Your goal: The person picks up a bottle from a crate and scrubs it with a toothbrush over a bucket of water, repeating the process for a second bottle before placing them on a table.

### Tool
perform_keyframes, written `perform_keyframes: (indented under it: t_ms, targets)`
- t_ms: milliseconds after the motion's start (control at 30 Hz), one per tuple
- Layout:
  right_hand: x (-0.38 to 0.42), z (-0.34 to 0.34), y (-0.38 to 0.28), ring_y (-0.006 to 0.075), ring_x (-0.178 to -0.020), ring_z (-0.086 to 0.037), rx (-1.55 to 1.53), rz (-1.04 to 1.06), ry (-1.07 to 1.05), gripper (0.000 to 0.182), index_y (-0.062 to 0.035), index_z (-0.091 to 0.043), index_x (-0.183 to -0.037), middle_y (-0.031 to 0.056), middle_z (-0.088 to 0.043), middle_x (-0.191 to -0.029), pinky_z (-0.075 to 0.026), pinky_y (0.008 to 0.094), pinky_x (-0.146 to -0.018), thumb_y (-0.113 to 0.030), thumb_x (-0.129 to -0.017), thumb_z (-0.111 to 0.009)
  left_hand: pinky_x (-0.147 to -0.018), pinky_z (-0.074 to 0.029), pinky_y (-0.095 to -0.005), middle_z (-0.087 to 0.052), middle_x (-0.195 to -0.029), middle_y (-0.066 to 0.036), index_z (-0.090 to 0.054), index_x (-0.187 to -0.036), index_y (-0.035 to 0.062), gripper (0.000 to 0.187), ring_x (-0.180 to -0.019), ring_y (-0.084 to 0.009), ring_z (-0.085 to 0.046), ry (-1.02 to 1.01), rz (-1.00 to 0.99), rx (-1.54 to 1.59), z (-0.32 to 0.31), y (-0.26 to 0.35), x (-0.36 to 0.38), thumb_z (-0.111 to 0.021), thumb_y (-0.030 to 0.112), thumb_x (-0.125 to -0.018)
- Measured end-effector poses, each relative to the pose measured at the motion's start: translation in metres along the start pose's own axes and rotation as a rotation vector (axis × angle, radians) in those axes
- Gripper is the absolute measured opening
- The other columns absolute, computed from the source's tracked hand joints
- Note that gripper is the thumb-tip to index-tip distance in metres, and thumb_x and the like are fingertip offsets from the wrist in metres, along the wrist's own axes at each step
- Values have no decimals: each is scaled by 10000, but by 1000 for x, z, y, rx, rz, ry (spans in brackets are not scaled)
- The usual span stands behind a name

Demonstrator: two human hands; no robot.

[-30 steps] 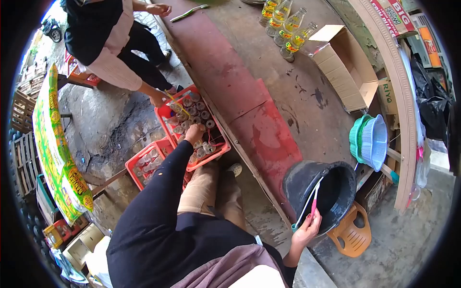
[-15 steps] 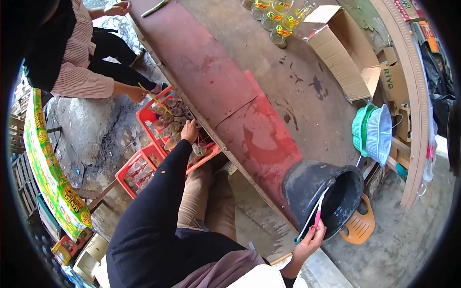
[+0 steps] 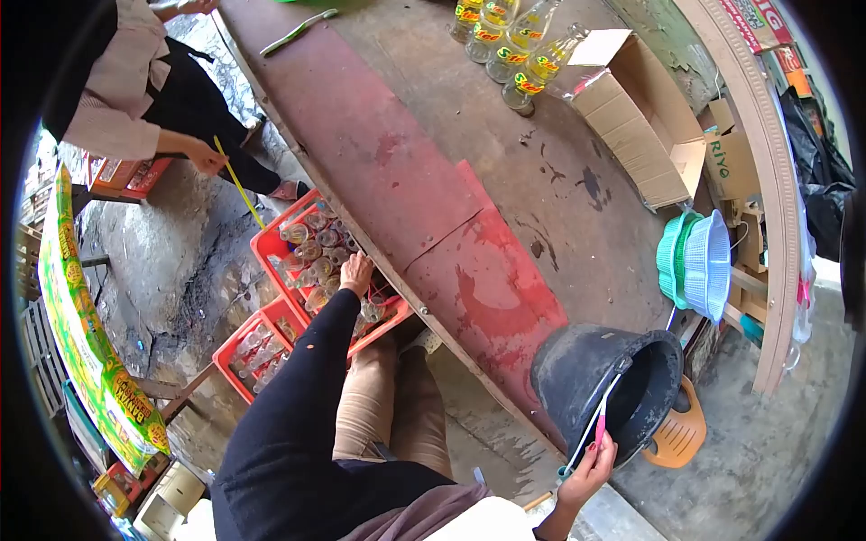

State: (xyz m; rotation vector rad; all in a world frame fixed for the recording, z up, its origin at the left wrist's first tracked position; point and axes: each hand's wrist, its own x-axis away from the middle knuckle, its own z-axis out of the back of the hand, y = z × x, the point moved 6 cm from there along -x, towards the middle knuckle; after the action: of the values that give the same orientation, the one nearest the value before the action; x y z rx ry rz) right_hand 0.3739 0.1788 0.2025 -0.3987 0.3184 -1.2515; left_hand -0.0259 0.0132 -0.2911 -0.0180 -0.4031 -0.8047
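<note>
A: Reaching into the red plastic crate of clear glass bottles [image 3: 338,270], the left hand [image 3: 357,271] rests on the bottle necks near the crate's middle, at about nine o'clock in the view. Its fingers [image 3: 364,262] are curled down over a bottle top; whether they have closed on it I cannot tell.

B: Why is the crate pushed up against the edge?

A: It stands on the floor, touching the side of the long red-and-grey worn surface [image 3: 433,171], probably so bottles can go straight up onto it. A second red crate of bottles [image 3: 255,347] sits just beside it at seven o'clock.

B: And the other hand?

A: The right hand [image 3: 588,467], at five o'clock, grips a thin white and pink-handled brush [image 3: 595,417] whose shaft leans into the tilted black plastic bucket [image 3: 613,379], likely kept ready for washing.

B: Anything further out?

A: Yellow-labelled glass bottles [image 3: 505,41] stand grouped at twelve o'clock beside an open brown cardboard box [image 3: 645,126]. Another person's hand [image 3: 206,159] at ten o'clock holds a thin yellow stick [image 3: 236,185] aimed towards the crate. Stacked green and blue plastic baskets [image 3: 699,261] lie at three o'clock.
</note>
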Motion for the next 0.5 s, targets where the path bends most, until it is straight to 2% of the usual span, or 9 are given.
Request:
perform_keyframes:
  t_ms: [167, 200, 233, 333, 500]
  targets:
    - [-2, 0, 4, 180, -874, -534, 41, 65, 24, 268, 58, -582, -1146, 87, -545, -945, -419, 292, -778, -57, -946, -446, -732, -531, -401, -584, -970, -107, -620, -971, 70, 242, -961, -279, -597, 8, -27, 150, -2, -3, 0, -658, 199, -771]
    - [-4, 0, 0, 247, -875, -548, 42, 38, 14, 266, 61, -584, -1132, 128, -552, -944, -425, 341, -783, -69, -935, -462, -747, -525, -417, -586, -963, -104, -604, -992, 74, 306, -953, -290, -598, 34, 4, 233, 9, -4, 5, -689, 194, -723]
    - [-4, 0, -3, 314, -877, -562, 40, 14, 2, 265, 64, -585, -1118, 170, -558, -944, -432, 390, -787, -81, -923, -478, -751, -524, -416, -588, -941, -111, -582, -1016, 75, 337, -935, -294, -604, 87, 6, 269, 14, -5, 8, -694, 176, -715]
    - [-3, -1, -3, 309, -855, -561, 13, 30, 33, 254, 57, -586, -1112, 165, -554, -930, -434, 387, -778, -72, -920, -484, -751, -520, -422, -591, -918, -122, -552, -1014, 72, 352, -913, -305, -606, 191, 52, 373, 31, -11, 22, -702, 170, -711]
    - [-5, 1, -7, 342, -836, -564, 13, 76, 45, 231, 49, -590, -1092, 180, -553, -915, -436, 405, -751, -77, -926, -490, -753, -500, -441, -595, -905, -150, -532, -976, 52, 332, -911, -344, -595, 408, 49, 504, 101, -23, 72, -708, 194, -732]
